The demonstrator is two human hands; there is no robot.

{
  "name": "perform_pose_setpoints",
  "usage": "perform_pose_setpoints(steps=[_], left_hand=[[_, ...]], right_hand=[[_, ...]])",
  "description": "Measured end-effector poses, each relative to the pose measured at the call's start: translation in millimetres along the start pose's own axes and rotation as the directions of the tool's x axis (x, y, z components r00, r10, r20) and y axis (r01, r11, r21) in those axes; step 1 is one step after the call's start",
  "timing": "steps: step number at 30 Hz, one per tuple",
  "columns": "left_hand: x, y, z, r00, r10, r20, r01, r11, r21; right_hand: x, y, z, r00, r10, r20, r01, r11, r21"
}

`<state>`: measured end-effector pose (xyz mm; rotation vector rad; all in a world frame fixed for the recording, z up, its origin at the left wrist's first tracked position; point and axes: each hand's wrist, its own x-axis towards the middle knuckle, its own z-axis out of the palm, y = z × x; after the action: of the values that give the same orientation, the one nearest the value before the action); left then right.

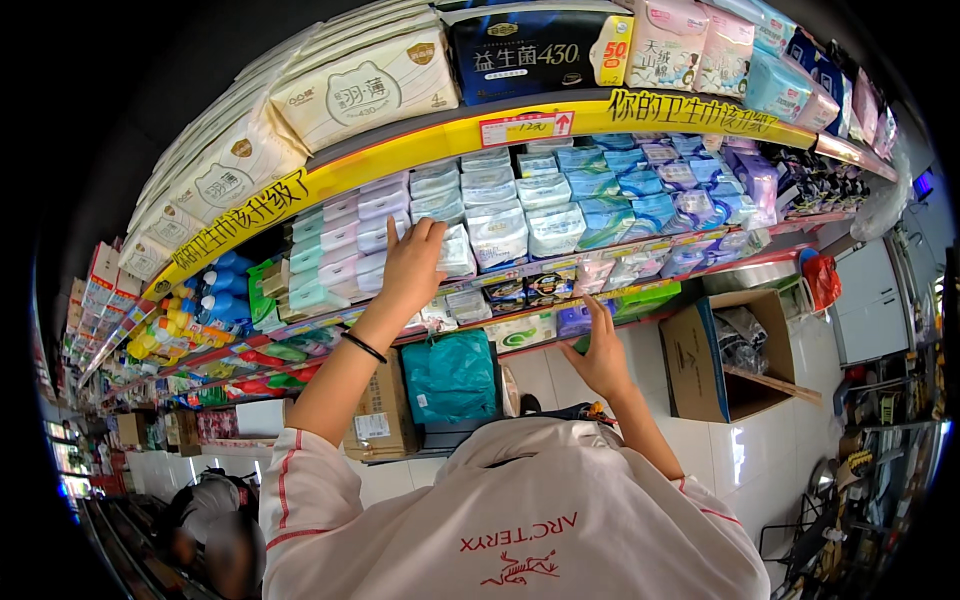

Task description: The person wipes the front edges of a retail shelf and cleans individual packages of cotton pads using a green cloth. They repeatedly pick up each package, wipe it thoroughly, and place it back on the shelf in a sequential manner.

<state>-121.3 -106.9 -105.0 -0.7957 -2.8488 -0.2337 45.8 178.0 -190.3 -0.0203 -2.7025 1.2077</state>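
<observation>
My left hand (412, 262) reaches onto a shelf of sanitary pad packs, its fingers spread over the front row. Its fingertips rest against a white pack (455, 251), which sits slightly askew; whether they grip it is hard to see. To its left stand stacked lilac packs (384, 202) and mint-green packs (306, 270). White packs (499, 232) and blue packs (604, 217) fill the rows to its right. My right hand (601, 356) is lower and farther right, fingers apart, holding nothing, near the packs on the lower shelf.
Packs of tissues (360, 90) crowd the upper shelf above a yellow price strip (420, 142). Below stand a cardboard box (379, 409) and a teal plastic bag (450, 382). An open carton (694, 367) sits on the tiled floor at right. Another person (214, 517) is at lower left.
</observation>
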Motion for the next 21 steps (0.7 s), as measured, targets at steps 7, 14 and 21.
perform_pose_setpoints(steps=[7, 14, 21], left_hand=[[13.9, -8.6, 25.9, 0.996, -0.064, 0.053, 0.063, 0.997, 0.037], [11.6, -6.2, 30.8, 0.999, -0.04, 0.033, 0.036, 0.994, 0.104], [3.3, -7.6, 40.0, 0.991, 0.077, -0.105, -0.04, 0.947, 0.318]], right_hand=[[-14.7, 15.9, -1.4, 0.998, 0.056, 0.005, -0.056, 0.998, -0.043], [-15.9, 15.9, 1.9, 0.997, 0.063, 0.047, -0.061, 0.997, -0.054], [-14.6, 9.1, 4.0, 0.996, 0.041, 0.079, -0.036, 0.997, -0.07]])
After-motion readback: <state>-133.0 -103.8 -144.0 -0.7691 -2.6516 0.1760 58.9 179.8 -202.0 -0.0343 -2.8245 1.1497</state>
